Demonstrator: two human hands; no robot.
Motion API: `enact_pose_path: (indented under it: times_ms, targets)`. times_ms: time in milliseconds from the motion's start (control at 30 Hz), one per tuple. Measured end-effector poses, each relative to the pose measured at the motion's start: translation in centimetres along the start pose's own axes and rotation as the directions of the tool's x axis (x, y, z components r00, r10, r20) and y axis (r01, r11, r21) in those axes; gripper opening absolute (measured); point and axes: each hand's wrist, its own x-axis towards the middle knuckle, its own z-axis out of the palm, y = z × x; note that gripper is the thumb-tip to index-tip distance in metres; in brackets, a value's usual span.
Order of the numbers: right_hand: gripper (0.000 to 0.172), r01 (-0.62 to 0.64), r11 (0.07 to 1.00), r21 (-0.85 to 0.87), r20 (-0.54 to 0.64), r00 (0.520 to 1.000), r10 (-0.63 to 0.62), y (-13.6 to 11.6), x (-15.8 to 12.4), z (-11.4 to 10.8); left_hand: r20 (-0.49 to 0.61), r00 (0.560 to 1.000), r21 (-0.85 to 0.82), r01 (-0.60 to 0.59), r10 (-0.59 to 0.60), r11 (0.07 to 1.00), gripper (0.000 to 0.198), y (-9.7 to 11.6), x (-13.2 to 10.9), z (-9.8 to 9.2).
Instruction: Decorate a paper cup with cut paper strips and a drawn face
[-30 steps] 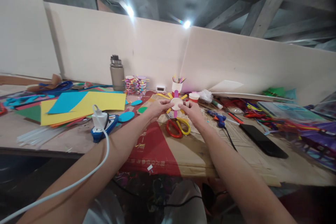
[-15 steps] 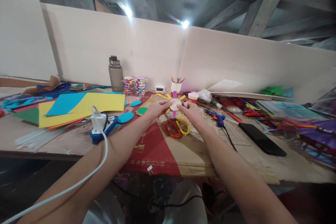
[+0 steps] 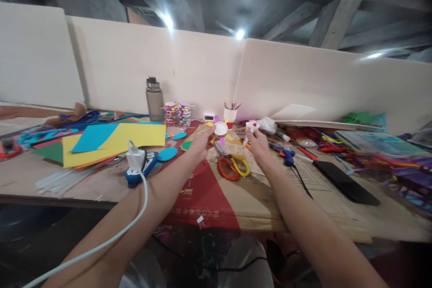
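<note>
My left hand [image 3: 202, 142] is closed on the edge of a white round paper piece [image 3: 221, 128] with purple and yellow strips sticking out around it. Beside a small paper cup [image 3: 250, 124], my right hand [image 3: 259, 146] has its fingers pinched on a small white pointed thing [image 3: 245, 143], whose kind I cannot make out. Those fingers overlap the cup, and whether they touch it is unclear. Below and between both hands lie scissors [image 3: 232, 167] with one red and one yellow handle.
On the left are coloured paper sheets [image 3: 141, 135], a blue power strip [image 3: 148, 168] with a white cable crossing my left arm, and a bottle [image 3: 155, 101]. Decorated cups [image 3: 184, 114] and a pen cup [image 3: 230, 116] stand behind. A glue gun [image 3: 287, 156] and a phone [image 3: 346, 182] lie right.
My right hand has left the white round piece and moved right, to the small paper cup. My left hand still holds the round piece. The whole view has shifted slightly.
</note>
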Motion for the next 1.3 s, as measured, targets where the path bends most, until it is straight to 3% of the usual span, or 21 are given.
enact_pose_path:
  times_ms: [167,333,467,567,667,867,1000,1300]
  targets:
    - [0.066,0.019,0.991,-0.13,-0.11,0.993,-0.033,-0.3,-0.3,-0.6,0.025,0.999,-0.025,-0.024,0.025,0.999,0.025,-0.2,-0.3,0.0]
    - [0.068,-0.113,0.989,0.099,-0.028,0.993,0.117,-1.0,-0.8,-0.5,0.031,0.999,-0.033,-0.041,0.042,0.999,0.032,-0.4,-0.3,0.0]
    - [0.053,-0.134,0.953,0.272,-0.025,0.989,0.146,-0.1,-0.2,-0.2,0.02,0.997,-0.042,-0.071,0.072,0.997,0.034,-0.6,-0.2,-0.1]
    - [0.04,-0.12,0.971,0.206,-0.025,0.991,0.128,0.8,0.2,-0.2,0.007,0.997,-0.032,-0.081,0.081,0.996,0.033,-0.6,-0.2,-0.1]
    - [0.037,-0.1,0.988,0.118,-0.016,0.995,0.103,0.9,0.1,-0.1,-0.004,0.997,-0.007,-0.078,0.078,0.997,0.031,-0.8,-0.2,0.0]
    - [0.035,-0.113,0.967,0.229,-0.109,0.984,0.14,0.0,0.2,0.2,-0.022,0.998,0.038,-0.056,0.057,0.998,0.029,-0.7,0.7,0.7]
    - [0.032,-0.014,0.97,0.243,-0.16,0.986,0.054,-1.2,1.0,0.3,0.042,0.996,0.113,-0.079,0.074,0.99,0.032,-0.3,1.1,0.9]
    - [0.03,0.008,0.943,0.333,0.069,0.997,-0.032,-4.6,-0.7,2.8,0.055,0.997,0.122,-0.057,0.05,0.991,0.04,-2.3,0.1,-0.8]
